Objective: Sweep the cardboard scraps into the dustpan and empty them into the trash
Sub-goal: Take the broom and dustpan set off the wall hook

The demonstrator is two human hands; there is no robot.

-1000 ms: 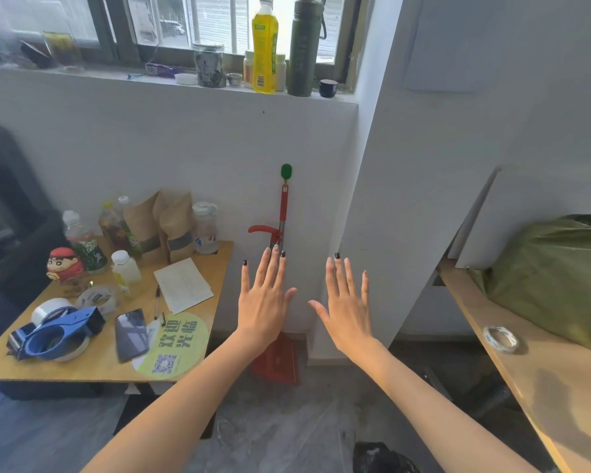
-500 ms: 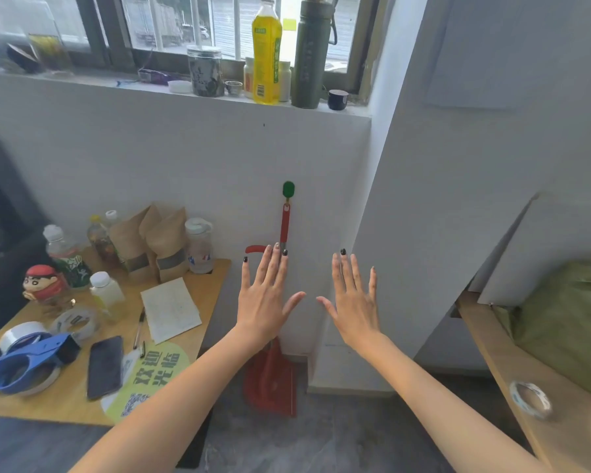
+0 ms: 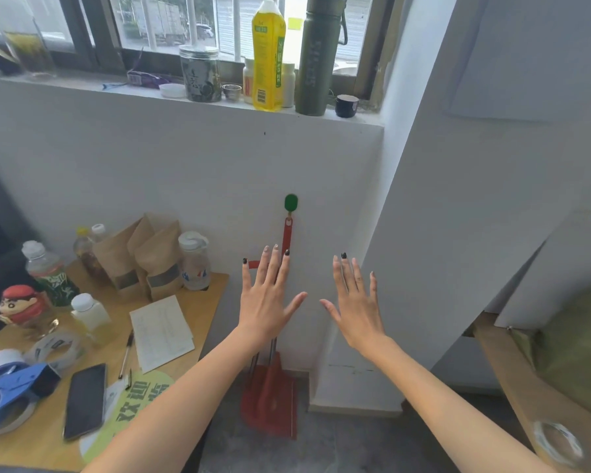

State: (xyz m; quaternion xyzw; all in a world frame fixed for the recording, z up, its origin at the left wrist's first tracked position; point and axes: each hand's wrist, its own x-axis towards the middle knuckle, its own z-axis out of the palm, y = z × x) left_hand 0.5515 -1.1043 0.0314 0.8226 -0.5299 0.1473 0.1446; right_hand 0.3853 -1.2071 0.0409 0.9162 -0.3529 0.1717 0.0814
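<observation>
The left hand [image 3: 267,302] and right hand [image 3: 355,305] hover with fingers spread, holding nothing, before the red dustpan [image 3: 270,404] hung on the wall from a green hook [image 3: 291,203]; best grip its handle [image 3: 287,237] high and lift it straight off.

Your left hand [image 3: 268,298] and right hand [image 3: 355,302] are raised with fingers spread, holding nothing, in front of the red dustpan [image 3: 270,401] standing against the white wall [image 3: 185,165]. Its long handle hangs from a green hook [image 3: 291,203], beside a cluttered wooden table [image 3: 215,291].

red plastic dustpan [image 3: 270,401], wooden table [image 3: 215,285]
</observation>
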